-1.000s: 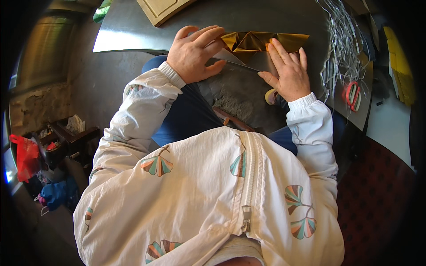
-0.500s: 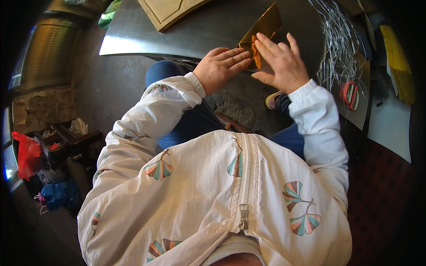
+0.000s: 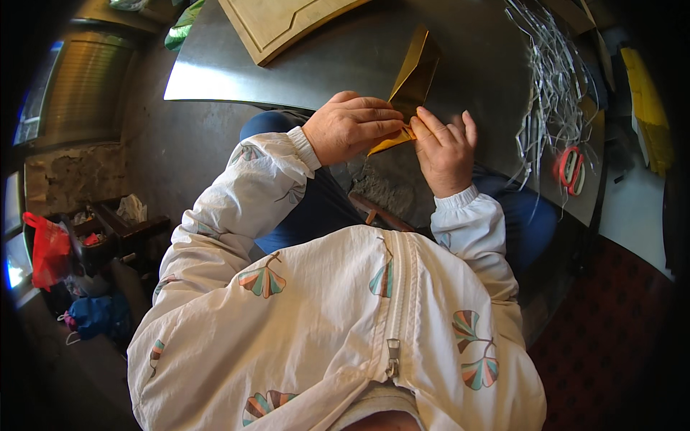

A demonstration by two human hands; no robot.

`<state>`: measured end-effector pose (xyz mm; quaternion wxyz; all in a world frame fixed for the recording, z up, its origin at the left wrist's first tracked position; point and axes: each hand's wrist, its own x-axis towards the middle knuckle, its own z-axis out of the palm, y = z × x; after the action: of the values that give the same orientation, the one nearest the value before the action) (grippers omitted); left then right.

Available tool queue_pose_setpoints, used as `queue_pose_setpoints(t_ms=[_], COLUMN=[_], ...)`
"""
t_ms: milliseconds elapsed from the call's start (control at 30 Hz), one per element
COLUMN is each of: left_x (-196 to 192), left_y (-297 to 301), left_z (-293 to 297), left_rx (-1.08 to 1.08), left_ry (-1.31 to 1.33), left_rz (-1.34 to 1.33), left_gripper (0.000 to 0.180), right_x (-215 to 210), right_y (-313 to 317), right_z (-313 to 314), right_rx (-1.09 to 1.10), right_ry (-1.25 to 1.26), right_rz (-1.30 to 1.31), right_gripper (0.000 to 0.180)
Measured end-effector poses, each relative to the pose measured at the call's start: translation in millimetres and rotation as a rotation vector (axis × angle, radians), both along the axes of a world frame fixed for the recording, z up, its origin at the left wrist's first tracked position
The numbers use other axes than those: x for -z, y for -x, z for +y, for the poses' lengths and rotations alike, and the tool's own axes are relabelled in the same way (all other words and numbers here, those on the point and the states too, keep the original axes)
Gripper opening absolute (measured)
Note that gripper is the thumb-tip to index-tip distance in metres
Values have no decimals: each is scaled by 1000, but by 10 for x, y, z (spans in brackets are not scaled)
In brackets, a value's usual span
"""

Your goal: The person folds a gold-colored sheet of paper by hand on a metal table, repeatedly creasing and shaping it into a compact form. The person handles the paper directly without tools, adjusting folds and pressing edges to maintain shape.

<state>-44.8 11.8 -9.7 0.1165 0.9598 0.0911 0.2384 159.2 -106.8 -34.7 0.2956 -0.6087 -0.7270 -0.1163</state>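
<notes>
Gold folded paper [image 3: 413, 72] pinched at its lower end between both hands, above the near edge of the dark metal table [image 3: 302, 79]. Left hand [image 3: 352, 128] curled over the lower left corner, fingers closed on the sheet; right hand [image 3: 445, 147] pressed against the same corner from the right, fingertips gripping the fold. Upper part of the paper tilted up and away, clear of both hands. Farther right, silver strips [image 3: 550, 79] and red-handled scissors [image 3: 571, 167]. Beyond, a wooden board [image 3: 280, 21].
</notes>
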Motion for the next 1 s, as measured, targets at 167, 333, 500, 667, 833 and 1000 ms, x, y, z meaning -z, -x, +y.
queue_pose_setpoints(t_ms=[167,333,500,667,833,1000], left_x=[104,126,90,45,13,-5], left_y=[-120,-145,-163,-172,-214,-269], left_z=[36,75,41,89,109,68], left_rx=[-103,-139,-221,-261,-322,-436], left_ry=[-12,109,107,174,264,328], left_rz=[-122,-141,-165,-231,-192,-153], left_gripper=[30,28,26,25,23,23], right_x=[-26,-94,-159,-203,-253,-264], right_y=[1,63,99,93,113,133], right_z=[-9,23,85,138,194,238], right_rx=[4,38,82,88,117,161], right_ry=[27,74,137,182,211,229], right_rz=[25,191,321,433,456,477], right_gripper=[26,19,12,10,10,12])
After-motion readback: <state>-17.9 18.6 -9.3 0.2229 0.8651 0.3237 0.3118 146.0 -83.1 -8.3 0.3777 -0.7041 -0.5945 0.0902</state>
